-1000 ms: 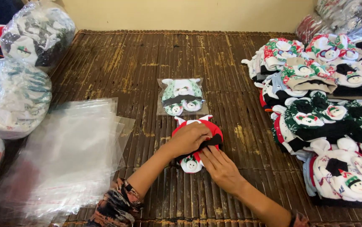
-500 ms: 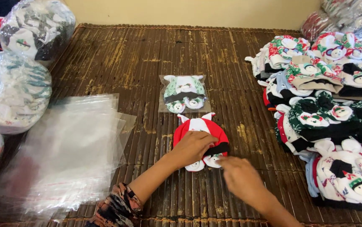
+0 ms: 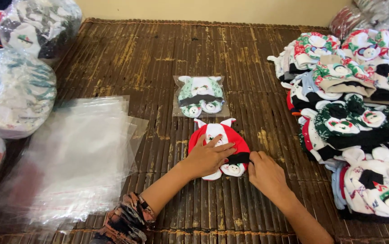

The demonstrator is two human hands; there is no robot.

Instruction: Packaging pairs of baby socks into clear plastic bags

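Observation:
A red and white baby hat with small snowman faces [image 3: 218,135] lies on the dark bamboo mat [image 3: 158,58]. My left hand [image 3: 207,158] presses flat on the hat, fingers spread. My right hand [image 3: 265,172] pinches the hat's black edge at its lower right side. Just beyond the hat lies a green and white hat sealed in a clear bag [image 3: 200,96].
A stack of clear plastic bags [image 3: 74,158] lies at the left. Full plastic sacks of hats [image 3: 16,90] stand along the left edge. A big heap of loose patterned hats [image 3: 357,104] fills the right side.
My right hand has come back from the lower right to the hat's black edge. My left hand stays pressed on the hat.

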